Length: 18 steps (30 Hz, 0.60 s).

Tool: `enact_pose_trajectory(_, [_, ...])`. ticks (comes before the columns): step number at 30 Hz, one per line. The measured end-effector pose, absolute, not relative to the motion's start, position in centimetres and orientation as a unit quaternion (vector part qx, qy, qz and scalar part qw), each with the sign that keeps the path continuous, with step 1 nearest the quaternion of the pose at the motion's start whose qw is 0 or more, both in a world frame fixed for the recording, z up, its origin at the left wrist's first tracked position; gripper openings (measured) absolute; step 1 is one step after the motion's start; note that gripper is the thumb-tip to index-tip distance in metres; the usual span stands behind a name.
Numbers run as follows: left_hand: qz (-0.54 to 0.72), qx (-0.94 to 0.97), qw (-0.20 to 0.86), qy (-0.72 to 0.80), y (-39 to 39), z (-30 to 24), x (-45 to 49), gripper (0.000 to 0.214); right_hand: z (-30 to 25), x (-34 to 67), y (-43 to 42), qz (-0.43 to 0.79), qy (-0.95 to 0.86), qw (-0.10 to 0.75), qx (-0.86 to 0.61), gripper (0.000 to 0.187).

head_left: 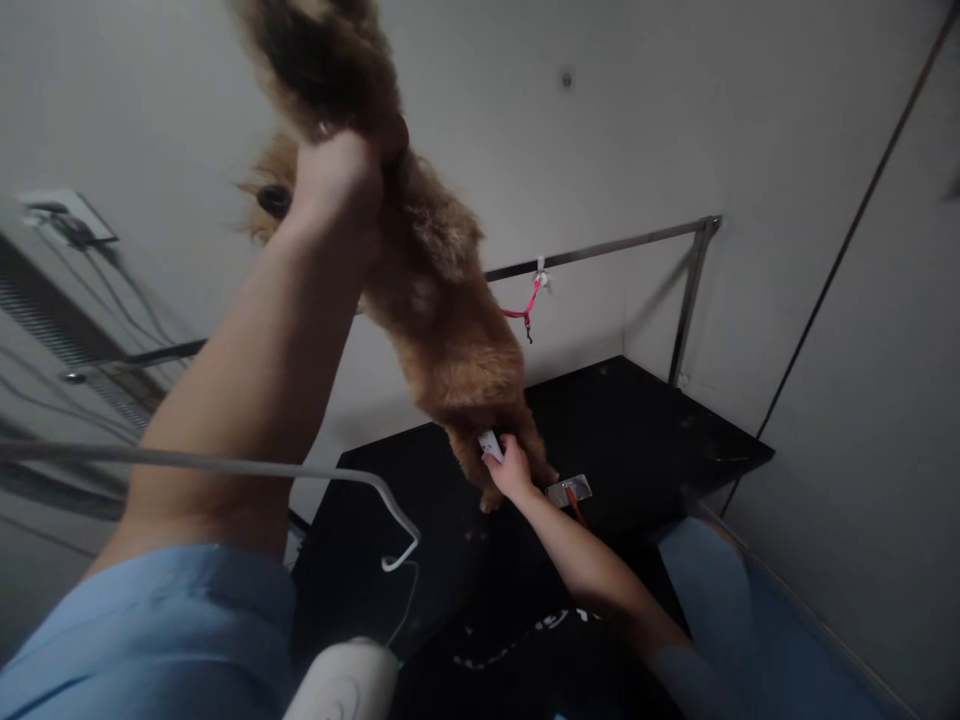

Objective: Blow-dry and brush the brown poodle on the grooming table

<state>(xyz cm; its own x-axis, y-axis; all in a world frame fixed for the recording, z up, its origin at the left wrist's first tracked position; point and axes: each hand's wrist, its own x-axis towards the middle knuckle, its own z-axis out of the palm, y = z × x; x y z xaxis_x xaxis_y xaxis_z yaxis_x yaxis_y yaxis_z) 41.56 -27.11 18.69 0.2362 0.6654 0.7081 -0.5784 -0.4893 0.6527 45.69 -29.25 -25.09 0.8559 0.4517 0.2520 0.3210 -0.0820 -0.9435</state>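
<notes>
A small brown curly-coated dog (pixel 442 330) stands upright on its hind legs on a black grooming table (pixel 660 440). My left hand (pixel 341 180) is raised high and closed around the dog's front legs, holding them up. My right hand (pixel 511 468) is low, by the dog's hind legs, closed on a small white tool (pixel 490 444) pressed against the fur. Both my sleeves are light blue.
A metal grooming arm (pixel 637 240) runs over the table with a red leash loop (pixel 527 305) hanging from it. A slicker brush (pixel 570 491) lies on the table beside my right hand. A white dryer (pixel 345 685) and a metal hook (pixel 397 545) sit near me. Walls close in behind and right.
</notes>
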Motion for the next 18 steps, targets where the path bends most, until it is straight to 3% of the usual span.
enact_pose_trajectory(6, [0.61, 0.606, 0.51, 0.037, -27.8, 18.3, 41.0, 0.02, -24.2, 44.6, -28.7, 0.04, -0.269, 0.681, -0.68, 0.037])
enact_pose_trajectory(18, [0.615, 0.602, 0.509, 0.026, -28.1, 18.3, 40.9, 0.024, -21.6, 43.4, -29.5, 0.046, -0.256, 0.7, -0.665, 0.037])
